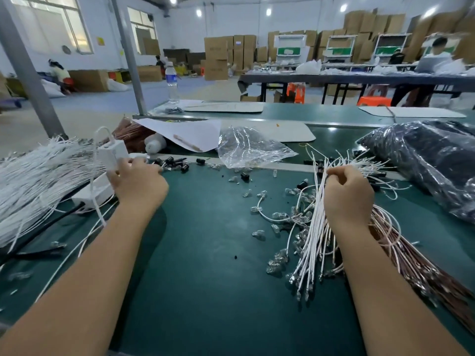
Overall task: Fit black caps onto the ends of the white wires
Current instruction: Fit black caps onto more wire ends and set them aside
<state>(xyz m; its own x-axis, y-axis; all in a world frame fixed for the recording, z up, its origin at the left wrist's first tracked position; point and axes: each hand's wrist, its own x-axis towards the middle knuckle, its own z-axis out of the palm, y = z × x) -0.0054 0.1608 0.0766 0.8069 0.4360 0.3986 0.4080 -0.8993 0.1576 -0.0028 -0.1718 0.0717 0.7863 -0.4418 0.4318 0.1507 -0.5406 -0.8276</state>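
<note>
A: What is the right hand (pixel 347 194) doing?

B: It sits right of centre with its fingers curled round a bundle of white wires (pixel 314 227), gripping them near the top. Their free ends fan out above the fist, and the lower ends with clear connectors trail toward the bottom of the frame.

A: And the left hand (pixel 138 181)?

B: Left of centre, palm down, fingers bent. Its fingertips reach toward a few black caps (pixel 177 163) lying loose on the green surface (pixel 205 253). I cannot tell whether it has hold of one.

A: Anything else near it?

B: A white box (pixel 111 154) just beside the thumb, and a big heap of white wires (pixel 33 181) at the left edge.

A: On the far side?

B: A crumpled clear bag (pixel 246 147) in the upper middle, and a dark plastic bag (pixel 431 160) at the right edge. Loose clear connectors (pixel 259 233) are scattered between the hands.
</note>
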